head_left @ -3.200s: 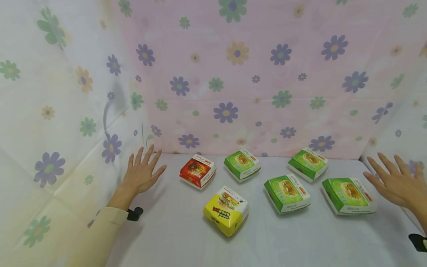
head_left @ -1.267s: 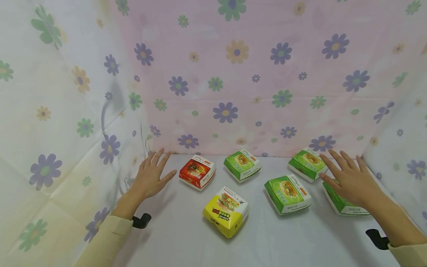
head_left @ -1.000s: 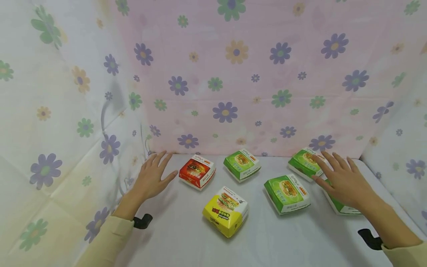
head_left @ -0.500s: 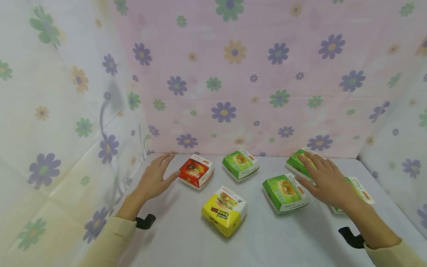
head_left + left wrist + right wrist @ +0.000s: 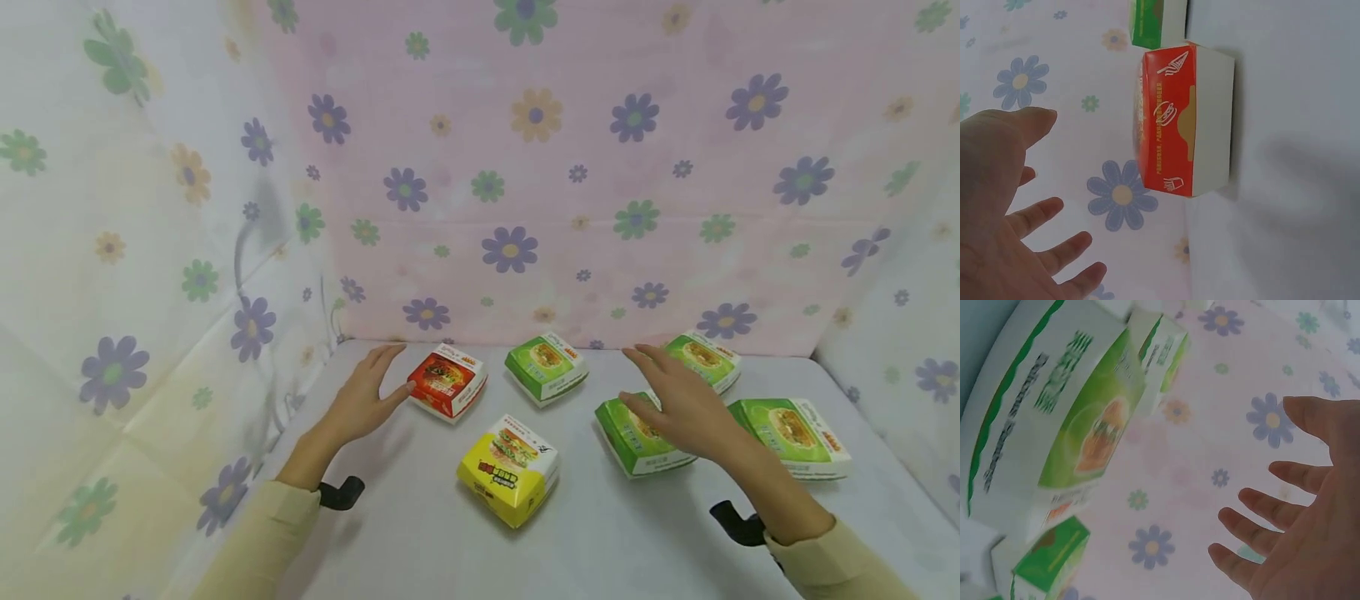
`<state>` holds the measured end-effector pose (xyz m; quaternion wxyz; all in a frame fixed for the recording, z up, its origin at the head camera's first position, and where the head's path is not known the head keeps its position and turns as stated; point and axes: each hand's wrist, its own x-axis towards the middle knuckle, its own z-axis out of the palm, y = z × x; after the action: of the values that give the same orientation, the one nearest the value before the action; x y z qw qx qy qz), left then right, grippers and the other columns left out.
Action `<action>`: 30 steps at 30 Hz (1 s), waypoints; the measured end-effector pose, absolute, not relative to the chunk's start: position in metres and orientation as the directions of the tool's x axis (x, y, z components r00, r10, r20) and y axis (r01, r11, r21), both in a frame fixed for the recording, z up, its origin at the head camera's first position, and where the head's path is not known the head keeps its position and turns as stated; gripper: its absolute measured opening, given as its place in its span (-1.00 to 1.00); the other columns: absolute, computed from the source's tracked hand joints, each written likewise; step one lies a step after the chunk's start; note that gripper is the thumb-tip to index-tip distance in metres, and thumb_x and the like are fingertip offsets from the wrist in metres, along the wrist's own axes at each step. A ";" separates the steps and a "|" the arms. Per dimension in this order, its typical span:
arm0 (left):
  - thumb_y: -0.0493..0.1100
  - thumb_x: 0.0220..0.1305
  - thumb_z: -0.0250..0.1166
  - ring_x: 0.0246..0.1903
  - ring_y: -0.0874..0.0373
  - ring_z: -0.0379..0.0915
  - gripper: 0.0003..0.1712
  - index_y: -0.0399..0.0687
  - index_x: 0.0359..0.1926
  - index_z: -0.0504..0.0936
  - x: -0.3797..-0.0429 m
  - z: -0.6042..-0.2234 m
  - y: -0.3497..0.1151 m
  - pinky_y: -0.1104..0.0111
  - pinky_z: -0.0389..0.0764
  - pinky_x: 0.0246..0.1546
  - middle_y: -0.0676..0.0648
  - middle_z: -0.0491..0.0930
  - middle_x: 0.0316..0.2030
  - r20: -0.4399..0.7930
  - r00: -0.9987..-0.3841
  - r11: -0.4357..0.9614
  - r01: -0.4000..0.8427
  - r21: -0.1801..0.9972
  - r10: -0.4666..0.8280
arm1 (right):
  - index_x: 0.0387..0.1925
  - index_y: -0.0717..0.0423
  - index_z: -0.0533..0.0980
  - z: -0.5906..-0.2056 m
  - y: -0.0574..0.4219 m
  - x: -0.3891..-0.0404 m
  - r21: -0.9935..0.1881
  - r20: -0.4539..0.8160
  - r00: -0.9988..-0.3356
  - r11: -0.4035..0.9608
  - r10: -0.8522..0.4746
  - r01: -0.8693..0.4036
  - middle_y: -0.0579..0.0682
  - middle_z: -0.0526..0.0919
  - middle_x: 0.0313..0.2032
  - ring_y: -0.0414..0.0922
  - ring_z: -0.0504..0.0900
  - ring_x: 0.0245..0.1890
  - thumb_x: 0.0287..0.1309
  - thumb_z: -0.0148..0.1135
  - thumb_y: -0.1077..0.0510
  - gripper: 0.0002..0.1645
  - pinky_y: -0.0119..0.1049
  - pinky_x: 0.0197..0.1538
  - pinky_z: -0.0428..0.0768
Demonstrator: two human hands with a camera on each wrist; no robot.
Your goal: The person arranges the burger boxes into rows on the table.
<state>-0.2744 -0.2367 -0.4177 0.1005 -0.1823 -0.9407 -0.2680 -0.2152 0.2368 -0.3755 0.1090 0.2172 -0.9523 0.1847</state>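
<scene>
My left hand hovers just left of a red burger box, fingers spread, holding nothing. In the left wrist view that red box stands apart from the thumb. My right hand is held over a green burger box and hides part of its top; its fingers are spread with nothing in them. Behind that hand sits another green burger box, partly covered. A third green burger box lies to the right. The right wrist view shows the spread hand apart from the boxes.
A yellow and white burger box lies at the middle front, and one more green burger box at the back middle. Flowered cloth walls the white table at the back and both sides.
My right hand has swept in from the far right, leftward across the green boxes. My left hand has shifted right, closer to the red box. The boxes have stayed in place.
</scene>
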 end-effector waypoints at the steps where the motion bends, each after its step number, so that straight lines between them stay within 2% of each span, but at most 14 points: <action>1: 0.01 0.43 0.32 0.44 -0.29 0.13 -0.19 -0.05 0.56 0.19 -0.275 -0.418 -0.237 -0.32 0.28 0.30 -0.23 0.18 0.50 0.284 -0.915 0.785 0.393 0.478 0.285 | 0.53 0.20 0.19 -0.375 0.232 -0.216 -0.315 0.287 -0.880 0.831 -0.378 -0.459 0.30 0.24 0.48 0.36 0.32 0.39 0.42 0.25 -0.02 -0.18 0.38 0.27 0.37; 5: -0.01 0.44 0.31 0.45 -0.28 0.13 -0.21 -0.10 0.54 0.20 -0.275 -0.423 -0.237 -0.29 0.23 0.35 -0.26 0.21 0.49 0.276 -0.918 0.757 0.391 0.524 0.283 | 0.51 0.22 0.21 -0.374 0.215 -0.217 -0.382 0.260 -0.885 0.801 -0.385 -0.461 0.29 0.28 0.46 0.32 0.35 0.38 0.42 0.26 0.00 -0.20 0.31 0.24 0.45; 9: -0.05 0.43 0.32 0.44 -0.30 0.16 -0.22 -0.15 0.53 0.22 -0.276 -0.427 -0.236 -0.27 0.23 0.37 -0.29 0.25 0.46 0.270 -0.920 0.732 0.389 0.559 0.284 | 0.51 0.21 0.21 -0.371 0.198 -0.219 -0.454 0.228 -0.895 0.771 -0.384 -0.447 0.30 0.29 0.45 0.32 0.35 0.39 0.42 0.25 -0.03 -0.20 0.32 0.25 0.44; 16: -0.10 0.45 0.30 0.29 -0.39 0.33 -0.26 -0.25 0.50 0.24 -0.285 -0.425 -0.234 -0.26 0.42 0.21 -0.39 0.32 0.39 0.257 -0.919 0.691 0.393 0.606 0.298 | 0.48 0.23 0.27 -0.365 0.169 -0.232 -0.536 0.216 -0.886 0.709 -0.410 -0.458 0.29 0.35 0.43 0.33 0.29 0.42 0.41 0.27 0.04 -0.25 0.33 0.32 0.36; 22: -0.08 0.48 0.26 0.28 -0.45 0.33 -0.28 -0.20 0.51 0.22 -0.294 -0.427 -0.233 -0.27 0.45 0.17 -0.42 0.30 0.40 0.181 -0.943 0.671 0.325 0.666 0.277 | 0.43 0.32 0.30 -0.362 0.144 -0.246 -0.601 0.189 -0.884 0.661 -0.428 -0.449 0.31 0.43 0.36 0.28 0.46 0.29 0.40 0.25 0.08 -0.29 0.20 0.25 0.50; 30: 0.03 0.50 0.24 0.33 -0.43 0.28 -0.23 -0.11 0.54 0.16 -0.306 -0.433 -0.236 -0.25 0.42 0.22 -0.41 0.23 0.45 0.057 -0.971 0.653 0.198 0.731 0.230 | 0.42 0.26 0.34 -0.363 0.118 -0.265 -0.675 0.096 -0.892 0.630 -0.441 -0.384 0.27 0.44 0.37 0.26 0.46 0.33 0.41 0.25 0.04 -0.32 0.15 0.27 0.51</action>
<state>-0.3060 -0.2361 -0.4326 -0.0202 -0.1178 -0.9090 -0.3993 -0.2654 0.1180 -0.3634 -0.0391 0.2288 -0.9018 0.3645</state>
